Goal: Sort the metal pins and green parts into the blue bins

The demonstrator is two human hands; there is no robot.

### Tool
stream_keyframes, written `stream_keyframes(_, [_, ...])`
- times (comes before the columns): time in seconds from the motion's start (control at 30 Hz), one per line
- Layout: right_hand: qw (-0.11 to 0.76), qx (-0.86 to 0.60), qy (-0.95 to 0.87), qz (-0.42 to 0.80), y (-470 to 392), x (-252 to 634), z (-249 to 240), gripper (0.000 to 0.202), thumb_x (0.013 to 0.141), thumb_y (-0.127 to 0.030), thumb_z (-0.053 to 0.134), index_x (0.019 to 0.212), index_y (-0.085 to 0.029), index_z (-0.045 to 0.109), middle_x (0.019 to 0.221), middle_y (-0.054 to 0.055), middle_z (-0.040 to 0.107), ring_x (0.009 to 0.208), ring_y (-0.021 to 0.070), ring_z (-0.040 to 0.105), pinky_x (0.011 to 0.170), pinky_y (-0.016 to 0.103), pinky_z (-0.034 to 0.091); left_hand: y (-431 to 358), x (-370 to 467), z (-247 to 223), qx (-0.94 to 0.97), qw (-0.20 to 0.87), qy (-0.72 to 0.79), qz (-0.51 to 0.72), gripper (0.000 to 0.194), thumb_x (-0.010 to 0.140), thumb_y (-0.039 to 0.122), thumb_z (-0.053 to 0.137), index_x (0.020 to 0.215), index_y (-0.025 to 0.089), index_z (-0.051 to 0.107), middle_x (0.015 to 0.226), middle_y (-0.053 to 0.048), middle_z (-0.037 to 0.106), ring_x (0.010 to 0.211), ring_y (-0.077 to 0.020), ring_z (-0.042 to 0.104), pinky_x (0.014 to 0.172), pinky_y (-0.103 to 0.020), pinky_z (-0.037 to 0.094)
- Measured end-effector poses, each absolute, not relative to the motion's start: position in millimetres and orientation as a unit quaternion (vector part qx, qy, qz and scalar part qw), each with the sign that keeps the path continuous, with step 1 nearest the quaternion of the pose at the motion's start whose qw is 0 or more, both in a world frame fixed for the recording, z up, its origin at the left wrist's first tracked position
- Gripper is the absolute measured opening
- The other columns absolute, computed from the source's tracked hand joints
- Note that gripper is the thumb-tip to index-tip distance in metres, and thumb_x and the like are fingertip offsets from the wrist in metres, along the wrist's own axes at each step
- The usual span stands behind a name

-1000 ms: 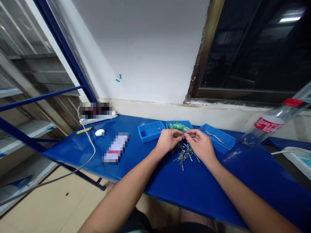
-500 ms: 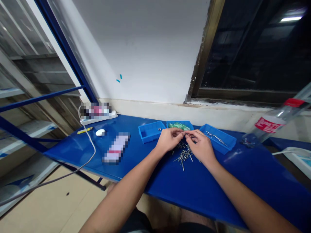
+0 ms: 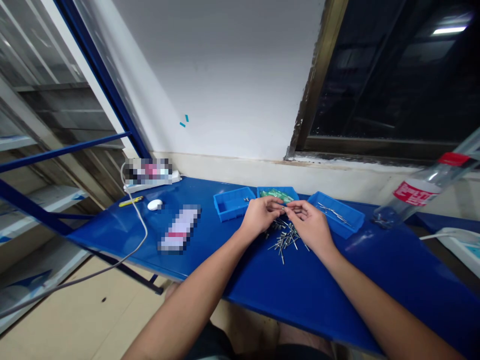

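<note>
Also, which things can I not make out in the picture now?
- Small piece: head view, too small, partly covered by fingers; which hand's grip holds it, I cannot tell.
- Metal pins: head view, some may lie hidden behind the left hand and right hand.
- Pale flat thing: head view, blurred by pixels.
- Clear bottle: head view, cut off by the right edge.

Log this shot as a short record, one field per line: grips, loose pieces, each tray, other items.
left grip: left hand, fingertips meeting the right's
right grip: right hand; anything pinched is too small to identify
loose pieces: thin metal pins, piled on the blue table
left tray: few small bits
middle tray: green packet
right tray: long thin metal pieces
others: yellow tool, red-capped bottle
</note>
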State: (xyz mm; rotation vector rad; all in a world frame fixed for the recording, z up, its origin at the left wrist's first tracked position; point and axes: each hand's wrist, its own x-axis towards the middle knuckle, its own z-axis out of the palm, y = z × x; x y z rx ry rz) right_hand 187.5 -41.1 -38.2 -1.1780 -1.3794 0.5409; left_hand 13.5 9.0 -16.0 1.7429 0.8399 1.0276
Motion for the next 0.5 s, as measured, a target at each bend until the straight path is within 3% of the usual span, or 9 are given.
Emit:
stream_keyframes(0.27, [0.578,-0.502,-0.602,0.228,-39.6,187.1,-39.9,0.029,0.088,-0.042,0.075,0.107,-0.02,0.072,0.095,0.009,0.076,0.085,0.0228,0.074,0.079,0.039,0.065,10.0,15.3,-17.3,0.706,0.452,0.301,0.455,0.038,0.085,0.003,0.068,0.122,0.013,0.071,0.107,-0.013,0.081,0.097,-0.0199,0.079,0.095,-0.037,0.064])
stream_keyframes(0.4, [0.567,-0.504,-0.622,0.194,-41.4,186.5,-36.4,0.02,0.091,-0.035,0.068,0.105,-0.022,0.074,0.099,0.008,0.073,0.086,0.0215,0.072,0.075,0.035,0.064,6.3,12.5,-11.3,0.725,0.419,0.331,0.435,0.026,0.091,0.028,0.073,0.112,0.013,0.076,0.101,-0.012,0.081,0.091,-0.0216,0.079,0.085,-0.033,0.064])
stream_keyframes(0.5, [0.564,-0.503,-0.631,0.176,-43.9,185.5,-32.3,0.018,0.093,-0.033,0.064,0.102,-0.022,0.075,0.1,0.008,0.07,0.085,0.021,0.071,0.072,0.034,0.063,2.7,10.2,-7.3,0.747,0.421,0.346,0.381,0.04,0.096,0.05,0.066,0.101,0.013,0.079,0.087,-0.01,0.081,0.078,-0.0208,0.078,0.071,-0.028,0.062])
